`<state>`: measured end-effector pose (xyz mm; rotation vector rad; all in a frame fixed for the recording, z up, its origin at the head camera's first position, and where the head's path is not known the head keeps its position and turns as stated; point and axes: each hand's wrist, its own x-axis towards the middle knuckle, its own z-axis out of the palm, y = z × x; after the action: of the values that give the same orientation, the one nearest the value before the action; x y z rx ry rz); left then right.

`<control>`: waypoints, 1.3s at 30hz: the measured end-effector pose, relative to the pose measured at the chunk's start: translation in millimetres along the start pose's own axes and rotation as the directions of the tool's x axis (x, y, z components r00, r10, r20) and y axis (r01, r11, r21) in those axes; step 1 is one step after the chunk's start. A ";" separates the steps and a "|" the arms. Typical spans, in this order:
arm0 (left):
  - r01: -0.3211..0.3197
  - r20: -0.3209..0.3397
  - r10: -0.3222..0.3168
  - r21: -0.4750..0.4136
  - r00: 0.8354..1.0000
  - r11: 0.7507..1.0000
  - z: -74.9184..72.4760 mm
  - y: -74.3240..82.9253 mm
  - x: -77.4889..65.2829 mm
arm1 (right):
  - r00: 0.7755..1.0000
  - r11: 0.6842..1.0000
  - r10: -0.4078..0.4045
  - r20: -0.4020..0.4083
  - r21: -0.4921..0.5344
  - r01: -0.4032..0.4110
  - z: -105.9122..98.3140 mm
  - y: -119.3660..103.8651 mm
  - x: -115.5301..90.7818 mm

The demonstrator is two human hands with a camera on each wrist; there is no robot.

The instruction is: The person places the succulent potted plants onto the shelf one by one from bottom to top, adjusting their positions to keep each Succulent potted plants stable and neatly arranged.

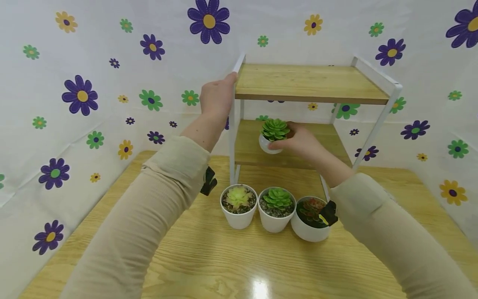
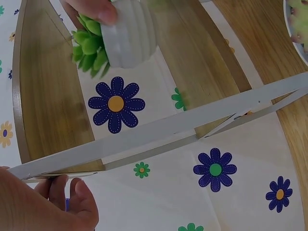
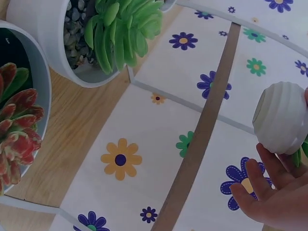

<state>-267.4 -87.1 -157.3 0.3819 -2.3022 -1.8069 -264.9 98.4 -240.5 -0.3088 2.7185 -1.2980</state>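
Observation:
My right hand (image 1: pixel 300 141) pinches a small ribbed white pot (image 1: pixel 266 144) holding a green artificial succulent (image 1: pixel 275 129). In the head view the potted succulent overlaps the lower board (image 1: pixel 248 143) of a two-tier shelf, below the top board (image 1: pixel 298 81). The right wrist view shows the pot (image 3: pixel 279 118) tipped sideways in that camera, thumb and fingers around it. At the shelf's upper left corner, my left hand (image 1: pixel 218 97) grips the white metal frame (image 1: pixel 232 137). Curled fingers (image 2: pixel 83 199) show beside that frame in the left wrist view.
Three white pots stand in a row before the shelf: one with a pale yellow-green succulent (image 1: pixel 239 197), one with a green succulent (image 1: pixel 277 198), and a wider one with a reddish succulent (image 1: pixel 313 207). Behind the wooden table (image 1: pixel 209 257) hangs a flower-patterned cloth (image 1: pixel 112 83).

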 end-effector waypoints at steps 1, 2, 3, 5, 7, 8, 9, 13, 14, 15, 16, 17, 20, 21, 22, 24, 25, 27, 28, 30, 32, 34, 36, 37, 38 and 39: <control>0.001 0.001 -0.001 -0.001 1.000 1.000 0.0 -0.1 -0.2 | 1.000 1.000 0.012 0.003 -0.012 -0.011 1.1 -0.1 2.7; 0.000 0.000 0.000 0.001 1.000 1.000 -0.1 -0.3 -0.4 | 1.000 0.999 0.025 0.006 -0.027 -0.024 2.0 0.1 5.3; 0.000 0.000 0.000 0.002 1.000 1.000 -0.1 -0.2 -0.6 | 0.999 0.999 0.038 0.009 -0.036 -0.038 2.8 0.5 7.9; -0.004 -0.003 0.004 0.006 1.000 1.000 -0.3 -0.5 -1.0 | 0.998 0.997 0.065 0.010 -0.046 -0.064 4.7 1.8 13.4; -0.009 -0.006 0.009 0.007 1.000 1.000 -0.4 -0.8 -1.2 | 0.998 0.997 0.066 0.005 -0.047 -0.066 7.4 3.8 19.0; -0.013 -0.008 0.013 0.007 1.000 1.000 -0.5 -1.0 -1.2 | 0.998 0.997 0.059 0.003 -0.046 -0.059 8.9 5.0 21.4; -0.013 -0.008 0.013 0.005 1.000 1.000 -0.7 -1.0 -1.1 | 0.999 0.998 0.047 -0.001 -0.045 -0.047 10.7 6.1 23.7; -0.023 -0.008 0.023 0.003 1.000 1.000 -0.7 -1.6 -1.4 | 1.000 0.997 -0.003 -0.019 -0.071 0.001 18.5 9.9 30.0; -0.024 -0.009 0.024 0.002 1.000 1.000 -0.8 -1.6 -1.6 | 1.000 0.996 -0.007 -0.021 -0.088 0.005 20.2 10.6 31.2; -0.024 -0.010 0.024 0.001 1.000 1.000 -0.8 -1.4 -1.8 | 1.000 0.995 -0.007 -0.023 -0.103 0.005 21.9 10.9 32.1; -0.026 -0.010 0.026 0.004 1.000 1.000 -0.9 -1.4 -2.2 | 1.000 0.993 -0.007 -0.024 -0.117 0.004 23.3 11.2 33.0; -0.025 -0.011 0.025 0.003 1.000 1.000 -1.0 -1.2 -2.6 | 1.000 0.991 -0.005 -0.024 -0.132 0.002 24.7 11.3 33.6; -0.024 -0.010 0.024 0.009 1.000 1.000 -1.4 -0.9 -3.6 | 1.000 0.989 -0.008 -0.022 -0.149 0.004 27.4 11.5 34.8; -0.024 -0.011 0.024 0.013 1.000 1.000 -1.5 -0.8 -3.7 | 1.000 0.989 -0.008 -0.022 -0.148 0.005 28.1 11.6 35.2; -0.025 -0.010 0.025 0.019 1.000 1.000 -1.8 -0.9 -4.0 | 1.000 0.989 -0.010 -0.022 -0.146 0.006 28.6 11.9 35.5; -0.027 -0.014 0.028 0.027 1.000 0.999 -2.2 -1.1 -4.1 | 1.000 0.990 -0.012 -0.022 -0.142 0.009 29.6 12.5 36.1; -0.026 -0.016 0.027 0.027 1.000 0.999 -2.1 -0.9 -4.3 | 1.000 0.990 -0.012 -0.022 -0.140 0.009 29.6 13.0 36.2; -0.030 -0.020 0.030 0.028 0.999 0.999 -1.8 -1.0 -4.6 | 1.000 0.990 -0.012 -0.023 -0.139 0.009 29.6 13.6 35.8; -0.031 -0.021 0.032 0.027 0.999 0.999 -1.7 -1.1 -4.7 | 1.000 0.990 -0.011 -0.023 -0.138 0.008 29.5 13.7 35.5; -0.035 -0.022 0.036 0.026 0.999 0.999 -1.4 -1.5 -4.6 | 1.000 0.991 -0.011 -0.026 -0.132 0.007 29.7 13.9 35.0; -0.036 -0.023 0.036 0.023 0.999 0.999 -1.2 -1.7 -4.5 | 1.000 0.992 -0.010 -0.028 -0.127 0.006 30.0 14.2 34.3; -0.035 -0.023 0.036 0.024 0.999 0.999 -1.0 -1.6 -4.5 | 1.000 0.993 -0.006 -0.028 -0.120 0.003 30.8 14.6 33.6; -0.035 -0.023 0.035 0.026 0.999 0.999 -0.9 -1.5 -4.6 | 1.000 0.993 -0.005 -0.028 -0.115 0.002 32.0 15.8 33.4; -0.034 -0.023 0.035 0.026 0.999 0.999 -0.9 -1.4 -4.7 | 1.000 0.993 -0.005 -0.026 -0.115 0.002 32.4 16.4 33.1; -0.036 -0.023 0.037 0.030 0.999 0.999 -1.0 -1.3 -4.9 | 1.000 0.994 -0.005 -0.024 -0.111 0.002 32.7 16.8 32.6; -0.040 -0.023 0.040 0.034 0.999 0.999 -1.0 -1.3 -4.9 | 1.000 0.994 -0.006 -0.021 -0.111 0.004 32.9 17.3 32.5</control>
<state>-262.4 -86.8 -158.3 0.3578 -2.3101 -1.7376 -292.6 76.7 -275.0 -0.3137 2.8156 -1.1604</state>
